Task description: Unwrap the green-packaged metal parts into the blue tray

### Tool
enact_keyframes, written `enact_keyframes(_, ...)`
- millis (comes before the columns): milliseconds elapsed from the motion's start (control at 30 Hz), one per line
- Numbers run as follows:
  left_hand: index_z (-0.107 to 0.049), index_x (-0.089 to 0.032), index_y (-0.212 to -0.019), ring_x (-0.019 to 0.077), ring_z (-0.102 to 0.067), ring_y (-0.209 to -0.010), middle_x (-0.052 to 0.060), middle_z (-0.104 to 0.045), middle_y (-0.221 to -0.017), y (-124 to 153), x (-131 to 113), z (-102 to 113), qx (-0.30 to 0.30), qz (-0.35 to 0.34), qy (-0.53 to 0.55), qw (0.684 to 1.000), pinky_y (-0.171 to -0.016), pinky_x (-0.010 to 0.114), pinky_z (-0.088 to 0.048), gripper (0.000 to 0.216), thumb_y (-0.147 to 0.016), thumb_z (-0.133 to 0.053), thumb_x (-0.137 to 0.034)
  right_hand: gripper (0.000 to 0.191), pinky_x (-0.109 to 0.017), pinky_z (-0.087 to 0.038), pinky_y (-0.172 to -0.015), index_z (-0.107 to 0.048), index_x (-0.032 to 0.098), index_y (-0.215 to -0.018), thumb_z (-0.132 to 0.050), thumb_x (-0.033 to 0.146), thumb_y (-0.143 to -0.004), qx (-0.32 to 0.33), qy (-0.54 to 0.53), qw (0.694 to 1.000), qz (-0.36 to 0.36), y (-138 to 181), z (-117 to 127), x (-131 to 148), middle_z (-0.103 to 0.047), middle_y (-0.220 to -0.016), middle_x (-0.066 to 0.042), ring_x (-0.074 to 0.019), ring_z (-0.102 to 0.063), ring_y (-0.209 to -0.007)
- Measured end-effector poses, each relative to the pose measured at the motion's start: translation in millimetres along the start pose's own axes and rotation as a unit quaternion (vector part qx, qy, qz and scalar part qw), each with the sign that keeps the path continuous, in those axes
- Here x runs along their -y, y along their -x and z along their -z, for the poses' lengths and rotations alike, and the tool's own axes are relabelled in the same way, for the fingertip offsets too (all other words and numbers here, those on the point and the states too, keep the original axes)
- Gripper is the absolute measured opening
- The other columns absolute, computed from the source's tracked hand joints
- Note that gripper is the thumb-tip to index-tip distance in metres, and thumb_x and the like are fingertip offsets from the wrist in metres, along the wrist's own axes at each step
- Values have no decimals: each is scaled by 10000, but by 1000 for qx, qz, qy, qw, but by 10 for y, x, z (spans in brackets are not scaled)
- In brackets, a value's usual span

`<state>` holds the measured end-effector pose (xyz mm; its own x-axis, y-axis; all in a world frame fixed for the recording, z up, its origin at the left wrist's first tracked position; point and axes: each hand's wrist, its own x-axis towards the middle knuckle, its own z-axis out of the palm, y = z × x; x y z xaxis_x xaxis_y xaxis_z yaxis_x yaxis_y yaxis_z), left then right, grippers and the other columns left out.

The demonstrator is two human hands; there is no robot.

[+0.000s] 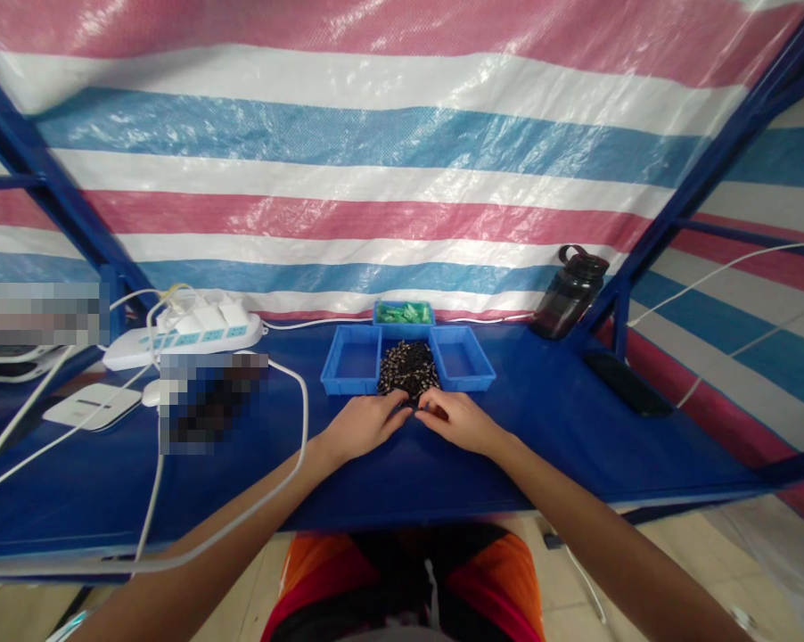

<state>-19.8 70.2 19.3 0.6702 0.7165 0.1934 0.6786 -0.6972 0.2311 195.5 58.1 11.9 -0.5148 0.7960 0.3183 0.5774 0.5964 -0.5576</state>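
Note:
A heap of small black and pale pieces [408,366], too small to name, lies between two blue trays at the middle of the table. At its near edge are both my hands, almost touching each other. My left hand [365,425] has its thumb and fingers drawn together at the heap's front. Opposite it, my right hand [463,421] is curled with thumb and fingertips close together. Whatever small piece either hand pinches is hidden. The left blue tray [350,389] and right blue tray [465,384] flank the heap. Behind it stands a smaller blue tray [404,329] holding green pieces [404,313].
A dark bottle [570,294] stands at the back right, with a flat black object [626,383] beyond it. To the left are a white power strip [188,339], a white flat box [91,407] and loose white cables [304,410], one crossing over my left forearm.

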Motion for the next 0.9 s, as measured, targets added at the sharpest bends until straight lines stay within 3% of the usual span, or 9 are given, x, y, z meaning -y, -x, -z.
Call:
enact_keyframes(100,-541,-202,-996,179,-656,-770,30,-678,-855,4,0,8,3,14,10,1000,-661,245,-441,323,-983,-300,-416,112,-214,-372,-569,-560,196,-901,-565,304,-874,-26,9,1000,-7,-4,-18,-23,-563,-638,37,-111,-519,-569)
enact_keyframes(200,-552,-198,-903,170,-648,-768,23,-664,-830,6,-12,10,18,-23,23,999,-663,236,-434,338,-984,-300,-409,71,-211,-384,-575,-570,197,-883,-577,263,-861,-33,24,999,6,-5,-47,-35,-581,-667,31,-110,-533,-589)
enact_keyframes(333,-562,-198,-933,156,-643,-802,18,-658,-869,7,-44,1,22,-59,64,996,-693,227,-435,318,-986,-311,-388,39,-220,-429,-627,-589,192,-884,-578,209,-850,-35,48,997,49,6,-83,-25,-631,-742,4,-125,-583,-664)
enact_keyframes(600,-552,-197,-1030,153,-654,-750,7,-669,-847,15,1,-37,20,-46,76,996,-640,216,-440,211,-963,-400,-328,148,-275,-486,-798,-628,195,-981,-499,219,-913,-12,100,986,131,26,-117,-42,-694,-917,-51,-172,-640,-855)
enact_keyframes(733,-564,-201,-1031,163,-671,-803,18,-687,-896,11,30,-51,17,-55,50,997,-677,220,-460,221,-969,-380,-307,134,-271,-486,-787,-624,197,-956,-501,211,-905,-18,96,988,116,20,-75,-21,-690,-894,-47,-168,-641,-841)
enact_keyframes(900,-576,-196,-1053,173,-683,-807,37,-706,-903,9,19,-50,23,-69,16,997,-682,224,-477,257,-976,-358,-308,161,-231,-476,-643,-566,189,-1019,-544,279,-887,-35,48,998,25,19,-21,21,-674,-823,-19,-132,-633,-677)
